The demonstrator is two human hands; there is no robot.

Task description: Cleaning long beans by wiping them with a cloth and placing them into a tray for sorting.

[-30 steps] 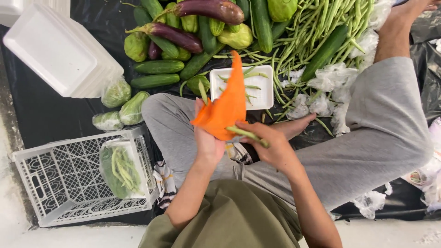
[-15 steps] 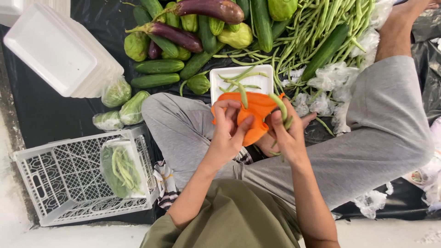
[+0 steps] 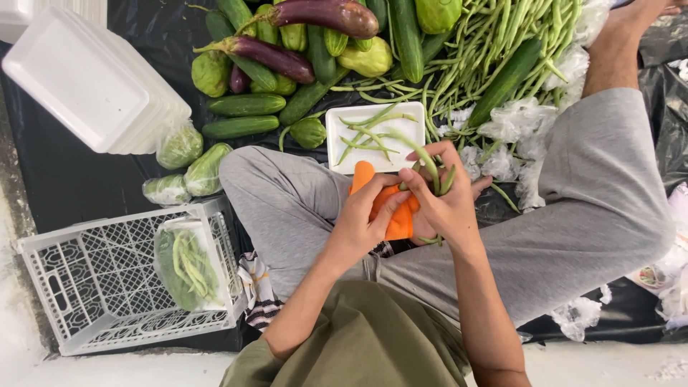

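I sit cross-legged over a black sheet. My left hand [image 3: 364,221] pinches an orange cloth [image 3: 393,212] over my lap. My right hand [image 3: 446,195] holds a small bunch of green beans [image 3: 430,166] against that cloth, the bean tips arching up over my fingers. Just beyond my hands lies a white foam tray [image 3: 345,143] with a few beans in it.
A heap of long green beans [image 3: 502,50], cucumbers [image 3: 247,105], aubergines [image 3: 272,56] and pale green gourds fills the top. A stack of white foam trays [image 3: 79,79] lies at upper left, wrapped vegetable packs [image 3: 204,168] beside it. A white plastic crate [image 3: 79,287] at lower left holds a wrapped bean pack [image 3: 185,266].
The orange cloth, raised upright a second ago, has come down to my lap and bunched small. My right hand has gathered beans against it; my left hand moved in to pinch the cloth.
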